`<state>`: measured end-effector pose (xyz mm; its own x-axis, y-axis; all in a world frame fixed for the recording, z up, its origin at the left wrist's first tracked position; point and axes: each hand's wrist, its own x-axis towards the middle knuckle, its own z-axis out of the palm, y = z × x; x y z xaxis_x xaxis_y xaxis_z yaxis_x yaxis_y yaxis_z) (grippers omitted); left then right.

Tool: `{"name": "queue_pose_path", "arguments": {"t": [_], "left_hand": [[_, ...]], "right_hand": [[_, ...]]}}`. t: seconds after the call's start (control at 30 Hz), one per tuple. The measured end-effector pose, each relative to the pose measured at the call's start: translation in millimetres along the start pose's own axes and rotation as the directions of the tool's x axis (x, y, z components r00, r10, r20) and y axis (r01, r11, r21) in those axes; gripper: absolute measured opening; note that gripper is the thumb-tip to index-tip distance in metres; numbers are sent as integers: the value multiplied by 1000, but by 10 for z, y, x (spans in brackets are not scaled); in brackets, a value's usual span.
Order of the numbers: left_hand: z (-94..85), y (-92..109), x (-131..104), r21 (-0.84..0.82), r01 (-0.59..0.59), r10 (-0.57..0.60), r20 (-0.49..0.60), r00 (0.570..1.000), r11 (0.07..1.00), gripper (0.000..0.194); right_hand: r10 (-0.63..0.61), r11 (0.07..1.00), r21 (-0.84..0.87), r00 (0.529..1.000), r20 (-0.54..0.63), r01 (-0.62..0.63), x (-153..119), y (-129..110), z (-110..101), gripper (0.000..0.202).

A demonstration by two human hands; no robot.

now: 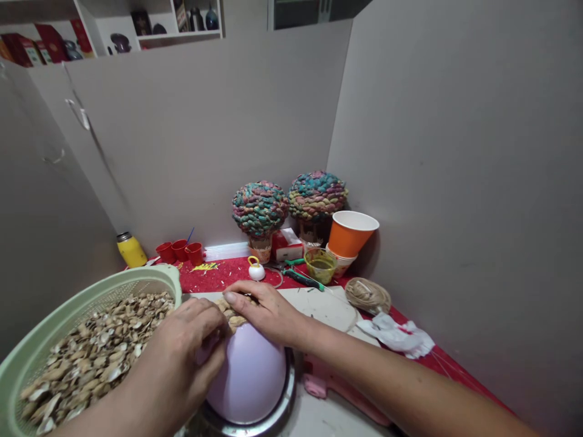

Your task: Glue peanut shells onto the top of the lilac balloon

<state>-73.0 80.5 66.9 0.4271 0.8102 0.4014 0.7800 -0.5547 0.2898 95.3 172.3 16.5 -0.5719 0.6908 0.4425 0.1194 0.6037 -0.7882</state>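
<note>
A smooth lavender ball (248,376), perhaps a balloon, sits in a round metal bowl (289,388) in front of me. Peanut shells (235,320) cover the part of its top that shows between my hands. My left hand (194,340) is at the ball's left side, thumb and fingers closed together beside the shells; whatever they pinch is hidden. Across the top lies my right hand (268,312), its fingers stretched over the shells and its thumb beside them. To the left, a green colander (175,279) holds many loose peanut shells.
Beneath my right forearm lies a pink glue gun (341,391). Behind stand two colourful shell-covered balls (259,208) on cups, red cups (195,254), pliers (303,279), a plastic bowl (321,266) and an orange paper bucket (351,235). Twine (368,295) lies right, near the wall.
</note>
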Motion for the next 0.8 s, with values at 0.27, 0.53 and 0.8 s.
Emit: {"name": "queue_pose_path", "arguments": {"t": [0.27,0.53,0.8], "left_hand": [[43,-24,-125,14,-123,124,-178,976,992,17],[100,-97,-297,-83,-69,48,-239,970,994,24],[237,-175,-332,-393,297,-432,-322,842,870,31]], "right_hand": [[24,1000,6,1000,0,-24,3,10,-12,32],[22,999,38,1000,-5,-22,-14,5,-9,34],[28,999,34,999,-21,-27,-65,11,-39,35]]}}
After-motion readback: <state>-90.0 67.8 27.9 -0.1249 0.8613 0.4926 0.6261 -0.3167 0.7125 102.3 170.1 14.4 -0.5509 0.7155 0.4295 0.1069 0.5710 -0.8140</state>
